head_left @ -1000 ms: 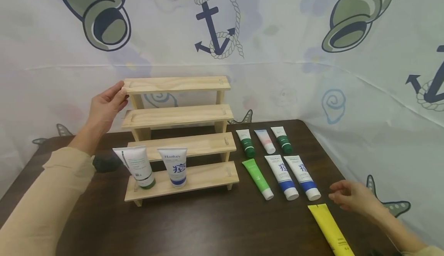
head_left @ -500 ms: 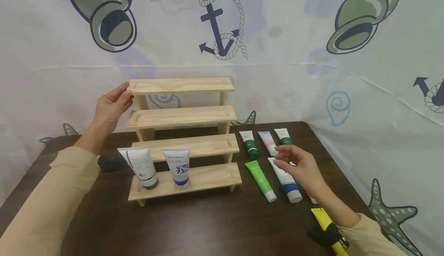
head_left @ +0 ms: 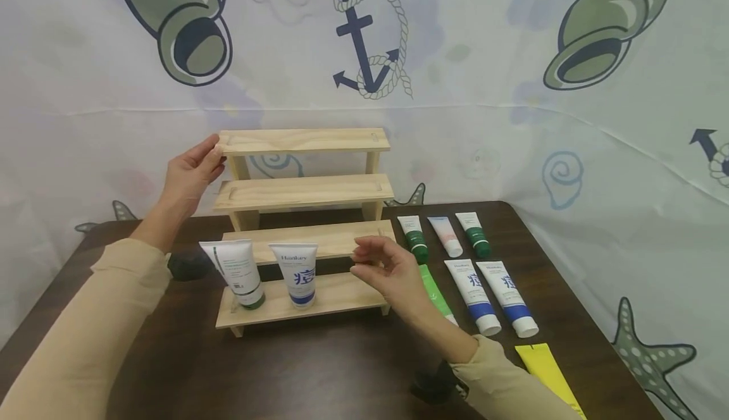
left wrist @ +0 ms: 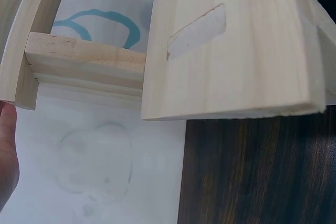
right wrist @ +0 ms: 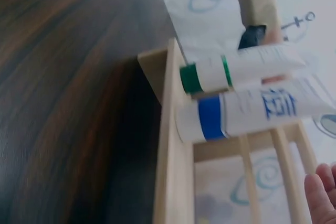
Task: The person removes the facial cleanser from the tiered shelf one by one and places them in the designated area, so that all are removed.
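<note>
My left hand [head_left: 192,172] grips the left end of the top step of a four-step wooden display rack [head_left: 307,192]; the left wrist view shows the end of a wooden step [left wrist: 236,66] close up. On the bottom step two squeeze tubes stand on their caps: a white tube with a green cap [head_left: 235,273] at the left, and a white tube with a blue band [head_left: 296,274] beside it. In front of the rack's right end hovers my right hand [head_left: 395,274], fingers loosely bent and holding nothing. The right wrist view shows its fingertips [right wrist: 317,195] apart from the tubes.
Right of the rack lie several tubes: small green-and-white tubes [head_left: 414,238], a pink-white tube [head_left: 445,236], two blue-banded tubes [head_left: 474,296], a light green tube [head_left: 435,293] partly behind my right arm, and a yellow tube [head_left: 549,376]. A patterned cloth [head_left: 484,123] hangs behind the dark table [head_left: 256,369].
My right hand has swept left from beside the yellow tube, over the lying tubes, to the front of the rack. The left hand keeps its grip; the head view has shifted slightly.
</note>
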### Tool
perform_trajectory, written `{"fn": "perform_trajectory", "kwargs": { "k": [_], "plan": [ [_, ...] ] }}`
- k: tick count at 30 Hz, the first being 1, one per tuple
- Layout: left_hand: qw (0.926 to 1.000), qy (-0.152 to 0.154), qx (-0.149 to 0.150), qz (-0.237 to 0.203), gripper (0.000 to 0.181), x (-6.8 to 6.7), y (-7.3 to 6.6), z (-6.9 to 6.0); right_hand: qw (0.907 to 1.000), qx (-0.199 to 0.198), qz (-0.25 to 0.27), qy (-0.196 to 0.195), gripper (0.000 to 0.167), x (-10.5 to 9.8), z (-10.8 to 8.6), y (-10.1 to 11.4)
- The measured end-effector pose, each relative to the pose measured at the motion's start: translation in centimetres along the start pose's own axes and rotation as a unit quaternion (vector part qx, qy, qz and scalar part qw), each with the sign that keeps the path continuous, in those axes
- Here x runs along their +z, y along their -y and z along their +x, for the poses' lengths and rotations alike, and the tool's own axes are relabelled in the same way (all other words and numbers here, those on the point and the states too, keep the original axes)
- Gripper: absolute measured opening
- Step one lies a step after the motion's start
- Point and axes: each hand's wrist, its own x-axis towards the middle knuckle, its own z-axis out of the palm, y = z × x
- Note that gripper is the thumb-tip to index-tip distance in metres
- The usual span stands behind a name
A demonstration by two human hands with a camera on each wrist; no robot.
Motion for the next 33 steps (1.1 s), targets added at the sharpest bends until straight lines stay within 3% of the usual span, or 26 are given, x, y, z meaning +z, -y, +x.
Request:
{"fn": "perform_trajectory", "kwargs": {
  "k": [6, 18, 33],
  "plan": [
    [1.0, -0.001, 0.002, 0.002, 0.064, 0.1, 0.0, 0.1, 0.9995, 0.002, 0.03, 0.01, 0.042, 2.6, 0.5, -0.9],
    [1.0, 0.001, -0.002, 0.009, 0.064, -0.1, 0.1, 0.2, 0.9967, 0.002, 0.074, 0.033, 0.044, 5.8, 1.3, -1.9],
    [1.0, 0.002, 0.003, 0.004, 0.064, -0.1, 0.2, 0.2, 0.9986, 0.002, 0.051, 0.01, 0.03, 7.0, 1.7, -2.2]
  ]
}}
